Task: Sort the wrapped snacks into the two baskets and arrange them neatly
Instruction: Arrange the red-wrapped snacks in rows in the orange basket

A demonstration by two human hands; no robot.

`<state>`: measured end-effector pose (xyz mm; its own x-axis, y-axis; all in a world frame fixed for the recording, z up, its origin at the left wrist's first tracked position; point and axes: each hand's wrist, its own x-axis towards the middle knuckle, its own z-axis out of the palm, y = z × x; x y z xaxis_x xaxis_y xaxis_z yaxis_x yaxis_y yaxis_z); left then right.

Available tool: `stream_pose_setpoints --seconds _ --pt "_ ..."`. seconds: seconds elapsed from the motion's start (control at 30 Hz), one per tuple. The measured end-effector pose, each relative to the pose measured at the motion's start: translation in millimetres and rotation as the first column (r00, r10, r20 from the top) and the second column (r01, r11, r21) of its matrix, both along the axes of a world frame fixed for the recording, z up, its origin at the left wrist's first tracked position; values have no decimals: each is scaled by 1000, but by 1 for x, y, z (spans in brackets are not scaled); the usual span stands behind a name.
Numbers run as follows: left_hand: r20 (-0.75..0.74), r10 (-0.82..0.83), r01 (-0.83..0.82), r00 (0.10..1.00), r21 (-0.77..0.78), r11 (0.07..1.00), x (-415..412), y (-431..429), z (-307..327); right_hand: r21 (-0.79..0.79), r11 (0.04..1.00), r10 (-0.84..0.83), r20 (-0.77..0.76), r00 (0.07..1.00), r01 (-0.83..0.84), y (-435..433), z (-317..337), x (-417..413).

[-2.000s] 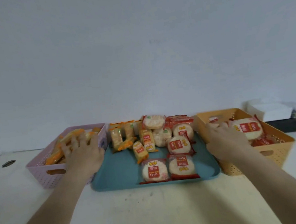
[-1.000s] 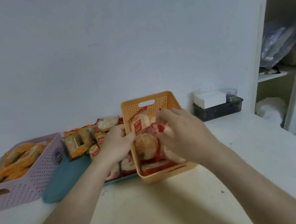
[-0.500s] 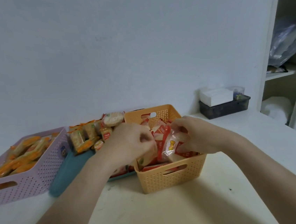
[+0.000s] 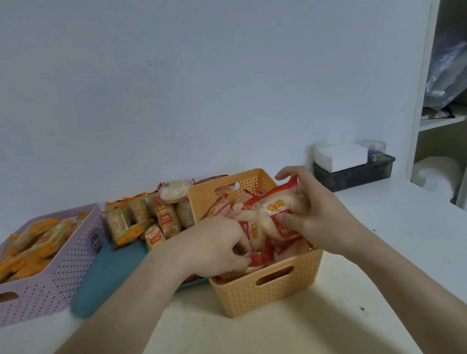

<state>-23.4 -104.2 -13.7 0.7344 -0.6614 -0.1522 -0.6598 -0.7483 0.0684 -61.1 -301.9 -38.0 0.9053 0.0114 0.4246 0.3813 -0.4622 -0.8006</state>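
The fingers (image 4: 289, 172) of the right hand (image 4: 321, 216) curl over the top of a red-and-white snack packet (image 4: 276, 208), thumb underneath, gripping it just above the orange basket (image 4: 267, 291); the left hand (image 4: 214, 248) has its fingers curled down, pinching the red edge of another packet (image 4: 257, 260) that lies in that basket among more of its kind; the basket stands on the white table (image 4: 244, 345), just beside a teal tray (image 4: 107, 273) bearing yellow-wrapped snacks (image 4: 144, 218); farther left is a purple basket (image 4: 50, 285), full of orange-wrapped snacks (image 4: 26, 250).
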Motion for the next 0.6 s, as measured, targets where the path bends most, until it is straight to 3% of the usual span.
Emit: stream_pose_setpoints --seconds 0.2,0.27,0.37,0.47,0.6 --pt "72 -6 7 997 -16 1000 -4 2 0 -299 952 31 -100 995 -60 3 7 2" --pt "128 15 -10 992 -40 999 -4 2 -2 -500 863 -13 -160 987 -70 2 11 1" --pt "254 60 -43 965 -73 996 -4 2 -6 -743 652 -75 -261 962 -151 5 23 2" --pt "282 119 -71 952 -175 982 -5 3 -3 -843 517 -93 -224 970 -146 11 30 1" --pt "158 182 -122 970 -330 936 -9 6 4 -900 434 -161 -36 986 38 15 23 3"
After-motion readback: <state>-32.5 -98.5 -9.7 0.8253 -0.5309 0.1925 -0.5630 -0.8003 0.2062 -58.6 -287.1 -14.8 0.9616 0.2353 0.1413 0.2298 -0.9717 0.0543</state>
